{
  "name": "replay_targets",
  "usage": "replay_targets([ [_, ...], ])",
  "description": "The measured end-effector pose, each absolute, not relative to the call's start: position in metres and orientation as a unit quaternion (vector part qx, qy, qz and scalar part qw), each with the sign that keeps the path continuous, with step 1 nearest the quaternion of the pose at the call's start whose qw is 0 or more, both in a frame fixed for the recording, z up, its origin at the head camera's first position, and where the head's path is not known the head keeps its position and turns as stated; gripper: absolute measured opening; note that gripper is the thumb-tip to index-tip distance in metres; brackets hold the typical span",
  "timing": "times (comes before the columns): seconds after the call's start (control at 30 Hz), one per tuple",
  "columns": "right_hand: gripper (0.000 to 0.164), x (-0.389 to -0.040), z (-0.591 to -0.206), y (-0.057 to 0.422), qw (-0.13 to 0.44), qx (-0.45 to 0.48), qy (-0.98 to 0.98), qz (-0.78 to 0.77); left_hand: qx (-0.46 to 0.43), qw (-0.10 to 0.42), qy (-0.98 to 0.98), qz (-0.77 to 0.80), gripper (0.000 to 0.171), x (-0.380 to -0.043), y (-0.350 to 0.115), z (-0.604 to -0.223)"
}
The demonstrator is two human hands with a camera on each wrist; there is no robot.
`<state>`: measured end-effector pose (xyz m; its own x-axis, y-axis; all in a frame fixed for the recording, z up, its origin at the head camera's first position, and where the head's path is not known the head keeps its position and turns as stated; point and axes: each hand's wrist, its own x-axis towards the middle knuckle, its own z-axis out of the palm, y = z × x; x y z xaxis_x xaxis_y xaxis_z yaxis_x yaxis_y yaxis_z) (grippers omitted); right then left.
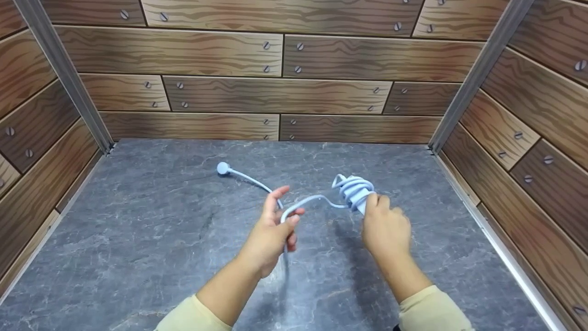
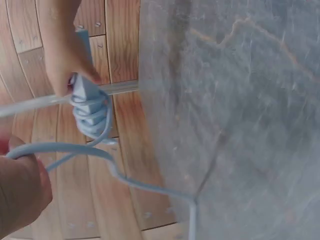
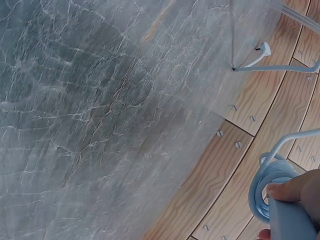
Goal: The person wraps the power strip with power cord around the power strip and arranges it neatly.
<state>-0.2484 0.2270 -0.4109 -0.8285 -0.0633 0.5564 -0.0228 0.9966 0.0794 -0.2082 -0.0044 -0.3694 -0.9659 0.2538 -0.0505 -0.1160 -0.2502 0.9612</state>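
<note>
My right hand [image 1: 388,227] grips a light blue power strip [image 3: 290,222] by its body. Several turns of its cord [image 1: 317,196] are wound round the end beyond the fingers. From those turns a loose length runs over to my left hand [image 1: 271,234], which holds it between thumb and fingers, the index finger reaching forward. Past the left hand the cord lies out to a round plug [image 1: 223,168] on the far left. Another stretch hangs below the left hand. In the left wrist view, the wound cord [image 2: 90,117] shows below the right hand.
A dark grey marbled tabletop [image 1: 138,230] spreads beneath both hands. Walls with a wood-plank print [image 1: 220,55] stand at the back and both sides, joined by metal corner posts [image 1: 69,78]. A metal strip [image 1: 510,262] edges the right side.
</note>
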Motion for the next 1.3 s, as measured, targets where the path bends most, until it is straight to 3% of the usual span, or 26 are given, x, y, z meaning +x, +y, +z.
replay_targets([
  [0.13, 0.024, -0.249, -0.417, 0.229, 0.274, 0.02, -0.961, -0.043, 0.121, 0.087, 0.77, 0.62, 0.047, -0.205, -0.005, -0.359],
  [0.37, 0.018, -0.245, -0.428, 0.218, 0.227, 0.032, -0.971, -0.062, 0.199, -0.103, 0.951, 0.212, 0.044, -0.198, 0.008, -0.335],
  [0.57, 0.022, -0.24, -0.432, 0.203, 0.187, 0.068, -0.976, -0.084, 0.238, -0.232, 0.941, 0.069, 0.045, -0.19, 0.027, -0.312],
  [0.7, 0.018, -0.238, -0.435, 0.199, 0.204, 0.143, -0.964, -0.089, 0.292, -0.297, 0.909, 0.015, 0.036, -0.19, 0.031, -0.302],
  [0.9, 0.021, -0.238, -0.438, 0.195, 0.253, 0.288, -0.917, -0.109, 0.372, -0.32, 0.87, -0.054, 0.018, -0.223, 0.02, -0.295],
  [1.13, 0.035, -0.234, -0.433, 0.188, 0.239, 0.397, -0.876, -0.134, 0.41, -0.335, 0.847, -0.045, 0.015, -0.269, 0.001, -0.307],
  [1.3, 0.048, -0.229, -0.426, 0.183, 0.231, 0.475, -0.843, -0.101, 0.391, -0.298, 0.87, -0.028, 0.017, -0.284, 0.002, -0.314],
])
